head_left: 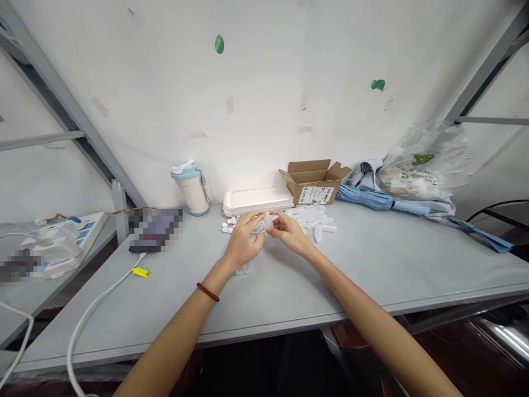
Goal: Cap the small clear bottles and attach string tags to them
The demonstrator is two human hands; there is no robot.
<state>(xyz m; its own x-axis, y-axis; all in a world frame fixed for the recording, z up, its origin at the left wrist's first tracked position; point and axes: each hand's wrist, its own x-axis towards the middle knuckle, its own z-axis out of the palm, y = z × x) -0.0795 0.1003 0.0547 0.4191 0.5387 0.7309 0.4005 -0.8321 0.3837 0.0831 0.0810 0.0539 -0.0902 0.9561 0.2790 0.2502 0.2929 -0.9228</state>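
Pixelation covers most of the dark flat rectangular device out at 9 o'clock from the hands. Then there's the left hand, maroon beaded bracelet below it, fingers arched toward 1 o'clock with the thumb underneath. Honestly can't tell if it's gripping the tangle of thin off-white cord by its fingertips. Between both hands is a small translucent plastic piece, edges kinda hard to make out, pinched by the right hand, which angles in toward 11 o'clock. Loose translucent oval plastic pieces lie at 3 o'clock. Both forearms get cut off at 6 o'clock.
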